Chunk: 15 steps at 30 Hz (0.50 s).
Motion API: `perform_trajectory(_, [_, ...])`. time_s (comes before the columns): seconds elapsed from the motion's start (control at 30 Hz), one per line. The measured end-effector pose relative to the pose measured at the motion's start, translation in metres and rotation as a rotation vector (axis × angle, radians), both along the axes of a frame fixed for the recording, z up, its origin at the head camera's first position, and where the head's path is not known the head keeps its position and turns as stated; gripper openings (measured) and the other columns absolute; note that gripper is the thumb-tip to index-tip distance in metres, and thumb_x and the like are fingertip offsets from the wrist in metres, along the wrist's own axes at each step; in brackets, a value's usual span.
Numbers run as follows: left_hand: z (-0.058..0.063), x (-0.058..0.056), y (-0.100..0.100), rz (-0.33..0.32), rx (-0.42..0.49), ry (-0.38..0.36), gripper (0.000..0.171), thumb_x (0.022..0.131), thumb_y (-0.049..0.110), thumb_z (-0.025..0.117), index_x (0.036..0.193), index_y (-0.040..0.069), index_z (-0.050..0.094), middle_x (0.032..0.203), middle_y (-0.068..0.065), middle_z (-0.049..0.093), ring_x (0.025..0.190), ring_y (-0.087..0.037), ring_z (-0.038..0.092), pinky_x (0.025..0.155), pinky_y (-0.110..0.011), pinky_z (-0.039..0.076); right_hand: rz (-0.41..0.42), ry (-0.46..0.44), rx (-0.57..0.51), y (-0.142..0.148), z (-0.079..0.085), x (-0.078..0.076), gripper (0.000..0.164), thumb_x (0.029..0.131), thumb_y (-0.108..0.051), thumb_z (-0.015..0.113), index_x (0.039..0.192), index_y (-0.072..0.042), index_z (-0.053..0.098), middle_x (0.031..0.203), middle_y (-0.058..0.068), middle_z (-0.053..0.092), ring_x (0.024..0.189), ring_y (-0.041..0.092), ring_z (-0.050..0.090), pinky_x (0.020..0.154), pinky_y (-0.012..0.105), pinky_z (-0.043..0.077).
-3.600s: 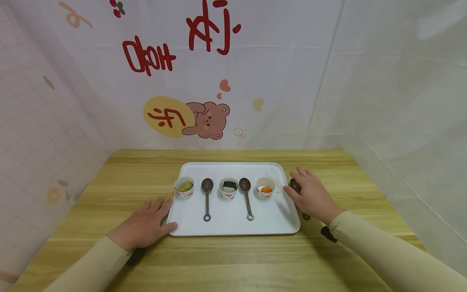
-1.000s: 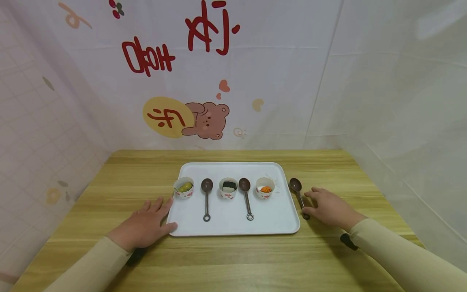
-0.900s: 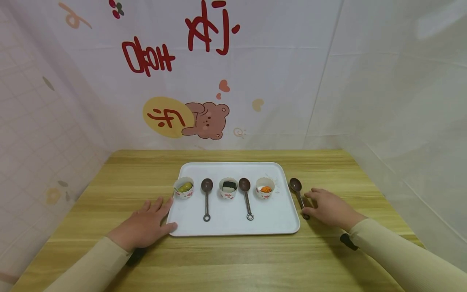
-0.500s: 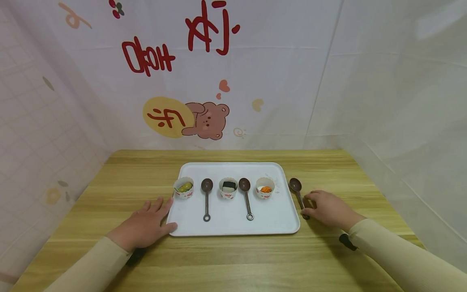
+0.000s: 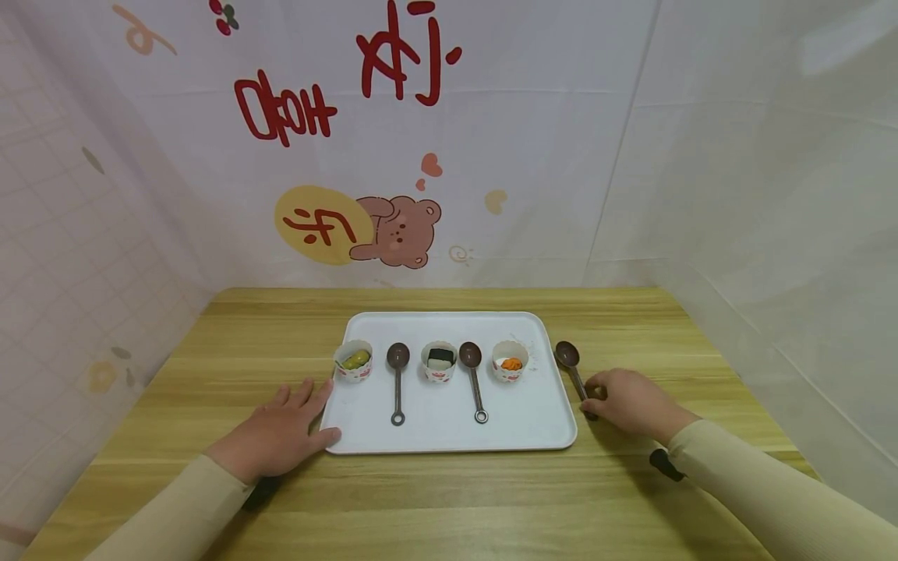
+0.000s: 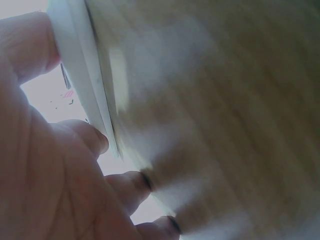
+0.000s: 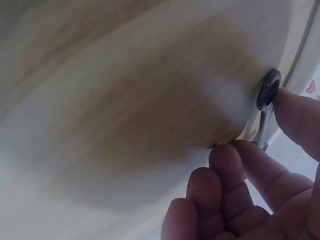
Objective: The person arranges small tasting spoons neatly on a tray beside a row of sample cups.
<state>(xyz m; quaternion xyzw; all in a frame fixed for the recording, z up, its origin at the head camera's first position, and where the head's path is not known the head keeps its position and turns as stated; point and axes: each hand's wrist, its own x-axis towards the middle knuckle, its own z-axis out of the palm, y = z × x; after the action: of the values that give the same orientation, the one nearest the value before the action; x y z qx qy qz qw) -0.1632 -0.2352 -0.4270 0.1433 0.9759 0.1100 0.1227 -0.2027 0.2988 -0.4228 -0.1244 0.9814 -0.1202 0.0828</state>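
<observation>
In the head view, my right hand (image 5: 631, 403) is at the handle of a brown spoon (image 5: 567, 354) lying on the table beyond the tray's right edge. The right wrist view shows the thumb (image 7: 297, 117) and curled forefinger (image 7: 265, 165) on either side of the handle (image 7: 263, 125), pinching it near the ring end. My left hand (image 5: 273, 432) rests at the left edge of a white tray (image 5: 435, 432), fingers spread and fairly straight, thumb on the rim. Two more brown spoons, one left (image 5: 397, 356) and one right (image 5: 471, 355), lie on the tray.
Three paper cups stand on the tray: one with green pieces (image 5: 354, 374), one with a black-and-white piece (image 5: 438, 375), one with orange pieces (image 5: 508, 374). The wooden table (image 5: 449, 499) is bounded by a printed white cloth (image 5: 540, 156) behind and at both sides.
My right hand has drawn back from the spoon's bowl towards its handle, and its fingers have since curled in. The spoon has shifted very slightly left. The left hand has stayed put.
</observation>
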Motion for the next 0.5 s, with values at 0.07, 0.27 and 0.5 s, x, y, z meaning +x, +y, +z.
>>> perform_trajectory(0.07, [-0.0001, 0.0001, 0.0, -0.002, -0.001, 0.0, 0.089, 0.102, 0.064, 0.055, 0.165, 0.005, 0.033, 0.164, -0.037, 0.031, 0.145, -0.072, 0.025, 0.108, -0.082, 0.033, -0.008, -0.006, -0.006, -0.0003, -0.0003, 0.0001, 0.039, 0.094, -0.029, 0.079, 0.119, 0.001, 0.075, 0.083, -0.002, 0.07, 0.07, 0.012, 0.055, 0.068, 0.034, 0.05])
perform_trajectory(0.27, [0.0011, 0.0011, 0.0003, -0.002, 0.003, 0.0, 0.089, 0.102, 0.064, 0.054, 0.164, 0.004, 0.034, 0.164, -0.038, 0.032, 0.144, -0.072, 0.026, 0.107, -0.082, 0.033, -0.03, -0.027, -0.015, -0.0032, 0.0011, 0.0005, 0.032, 0.094, -0.026, 0.079, 0.115, -0.001, 0.075, 0.088, 0.001, 0.074, 0.072, 0.013, 0.058, 0.068, 0.034, 0.051])
perform_trajectory(0.5, [0.0018, 0.0017, 0.0008, -0.003, 0.01, 0.008, 0.087, 0.103, 0.062, 0.055, 0.164, 0.003, 0.035, 0.163, -0.038, 0.033, 0.144, -0.072, 0.028, 0.106, -0.082, 0.034, -0.056, -0.058, -0.039, -0.0067, 0.0031, 0.0002, 0.022, 0.095, -0.022, 0.078, 0.108, -0.004, 0.075, 0.085, -0.001, 0.073, 0.071, 0.013, 0.057, 0.066, 0.032, 0.048])
